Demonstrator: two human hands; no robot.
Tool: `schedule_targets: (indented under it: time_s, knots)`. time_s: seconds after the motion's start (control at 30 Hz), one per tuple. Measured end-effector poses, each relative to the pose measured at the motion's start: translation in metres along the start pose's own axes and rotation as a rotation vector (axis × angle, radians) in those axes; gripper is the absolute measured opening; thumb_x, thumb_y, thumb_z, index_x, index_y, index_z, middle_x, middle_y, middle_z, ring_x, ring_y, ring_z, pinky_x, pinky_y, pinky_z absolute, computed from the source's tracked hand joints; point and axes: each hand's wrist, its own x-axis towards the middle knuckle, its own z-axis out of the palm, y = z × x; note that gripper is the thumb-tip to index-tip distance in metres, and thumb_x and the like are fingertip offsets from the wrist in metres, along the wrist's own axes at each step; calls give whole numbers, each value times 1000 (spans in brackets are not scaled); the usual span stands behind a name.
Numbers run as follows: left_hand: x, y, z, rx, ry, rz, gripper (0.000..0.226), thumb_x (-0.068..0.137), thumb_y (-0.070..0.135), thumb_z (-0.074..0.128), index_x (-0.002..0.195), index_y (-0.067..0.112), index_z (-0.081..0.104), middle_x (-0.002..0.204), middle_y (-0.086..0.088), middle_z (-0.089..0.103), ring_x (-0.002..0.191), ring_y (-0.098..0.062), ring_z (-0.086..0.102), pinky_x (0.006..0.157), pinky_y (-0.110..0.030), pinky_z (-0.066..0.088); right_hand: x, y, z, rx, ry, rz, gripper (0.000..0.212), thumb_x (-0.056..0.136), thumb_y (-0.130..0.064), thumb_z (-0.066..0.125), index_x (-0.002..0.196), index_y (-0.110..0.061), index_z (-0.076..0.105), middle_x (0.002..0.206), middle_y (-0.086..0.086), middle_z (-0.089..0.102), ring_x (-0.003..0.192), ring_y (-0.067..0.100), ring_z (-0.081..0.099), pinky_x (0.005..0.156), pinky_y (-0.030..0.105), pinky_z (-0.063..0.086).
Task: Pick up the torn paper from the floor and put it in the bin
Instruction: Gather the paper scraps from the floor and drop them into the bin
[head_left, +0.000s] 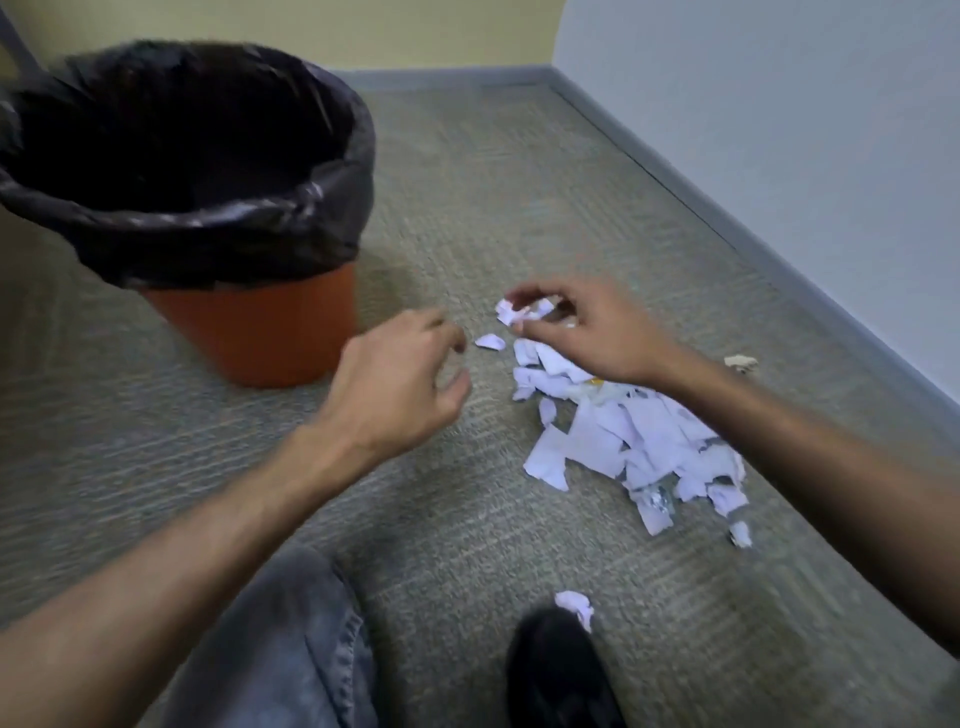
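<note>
A heap of torn white paper (631, 441) lies on the grey carpet, right of centre. My right hand (587, 332) hovers over the heap's far end and pinches a few torn scraps (519, 310) between thumb and fingers. One loose scrap (490, 341) lies on the carpet between my hands. My left hand (400, 384) is just left of that scrap, fingers curled and apart, holding nothing. The orange bin (260, 332) with a black liner (197, 156) stands upright at the left, open at the top, beyond my left hand.
A stray scrap (575, 605) lies by my black shoe (561, 675). A brownish crumpled bit (742, 362) sits near the grey skirting board (779, 260) along the right wall. My knee in jeans (291, 639) is at the bottom. Bare carpet surrounds the bin.
</note>
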Motion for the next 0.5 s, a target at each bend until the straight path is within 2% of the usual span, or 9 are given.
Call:
schedule_targets:
  time_s: [0.17, 0.33, 0.5]
  knots:
    - [-18, 56, 79, -64, -368, 66, 34, 87, 43, 52, 112, 23, 61, 108, 0, 60, 103, -24, 59, 78, -39, 52, -81, 77, 14, -82, -86, 192, 33, 90, -39, 67, 120, -25, 65, 116, -11, 68, 93, 7, 66, 85, 34, 54]
    - [-32, 89, 131, -127, -566, 76, 38, 87, 43, 55, 119, 22, 58, 116, -1, 59, 112, -23, 55, 86, -36, 48, -141, 122, 21, -200, -135, 357, 35, 89, -41, 66, 121, -28, 63, 111, -15, 65, 88, 6, 65, 77, 31, 51]
    - [-47, 106, 159, -104, -717, 125, 41, 85, 53, 57, 110, 21, 58, 111, -1, 60, 109, -25, 57, 86, -37, 48, -174, 157, 34, -331, -158, 473, 47, 88, -53, 62, 129, -30, 58, 121, -10, 66, 98, 11, 65, 82, 33, 52]
